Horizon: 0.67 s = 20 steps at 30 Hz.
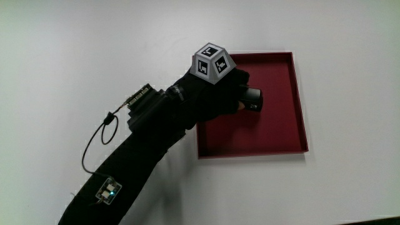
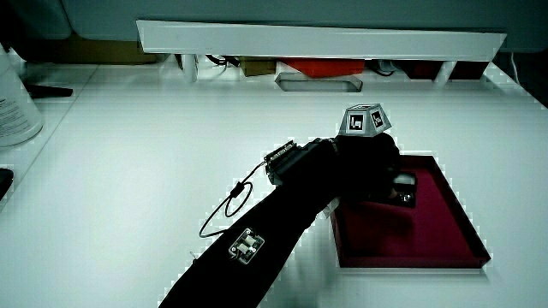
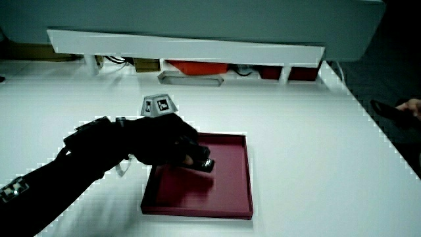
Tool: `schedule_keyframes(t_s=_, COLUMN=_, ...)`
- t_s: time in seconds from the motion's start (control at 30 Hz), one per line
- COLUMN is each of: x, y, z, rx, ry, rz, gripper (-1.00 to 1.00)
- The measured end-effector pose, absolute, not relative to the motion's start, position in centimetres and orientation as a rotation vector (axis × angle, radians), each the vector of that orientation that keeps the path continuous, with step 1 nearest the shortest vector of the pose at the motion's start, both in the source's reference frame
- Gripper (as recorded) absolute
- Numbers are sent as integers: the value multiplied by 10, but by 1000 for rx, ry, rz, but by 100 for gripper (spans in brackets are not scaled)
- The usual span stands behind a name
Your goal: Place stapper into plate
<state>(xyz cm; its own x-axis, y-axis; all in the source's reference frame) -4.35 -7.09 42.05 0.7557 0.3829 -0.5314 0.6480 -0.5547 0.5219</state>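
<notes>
A dark red square tray, the plate (image 1: 281,131) (image 2: 445,235) (image 3: 230,191), lies on the white table. My gloved hand (image 1: 234,90) (image 2: 368,167) (image 3: 168,145) reaches over the plate's edge, its fingers curled around a small black stapler (image 1: 253,100) (image 2: 404,190) (image 3: 205,162). The stapler sits just above or on the plate's floor; contact cannot be told. Most of the stapler is hidden by the fingers. The patterned cube (image 1: 211,61) rides on the hand's back.
A low white partition (image 2: 317,38) (image 3: 184,43) runs along the table's edge farthest from the person, with boxes under it. A white container (image 2: 15,107) stands at the table's edge. A cable loop (image 1: 97,134) hangs from the forearm.
</notes>
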Motion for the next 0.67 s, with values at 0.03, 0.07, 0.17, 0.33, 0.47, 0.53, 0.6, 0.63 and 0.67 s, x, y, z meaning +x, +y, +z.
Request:
schedule_keyframes(t_s=0.03, x=-49, y=-70, z=418, rx=2229, ry=801, rz=-486, gripper=-100)
schedule_keyframes(t_s=0.07, x=-55, y=-70, z=415, rx=2238, ry=835, rz=-505, gripper=-100)
schedule_keyframes(t_s=0.17, x=-76, y=-68, z=411, rx=2213, ry=804, rz=-530, gripper=-100)
schedule_keyframes(t_s=0.33, x=-111, y=-67, z=396, rx=2271, ry=824, rz=-655, gripper=-100)
schedule_keyframes(t_s=0.47, x=-127, y=-64, z=373, rx=2342, ry=704, rz=-542, gripper=-100)
schedule_keyframes(t_s=0.53, x=-130, y=-63, z=374, rx=2334, ry=676, rz=-552, gripper=-100)
schedule_keyframes(t_s=0.6, x=-131, y=-62, z=377, rx=2338, ry=684, rz=-566, gripper=-100)
schedule_keyframes(t_s=0.63, x=-131, y=-62, z=376, rx=2333, ry=679, rz=-563, gripper=-100)
schedule_keyframes(t_s=0.67, x=-131, y=-62, z=378, rx=2332, ry=683, rz=-580, gripper=-100)
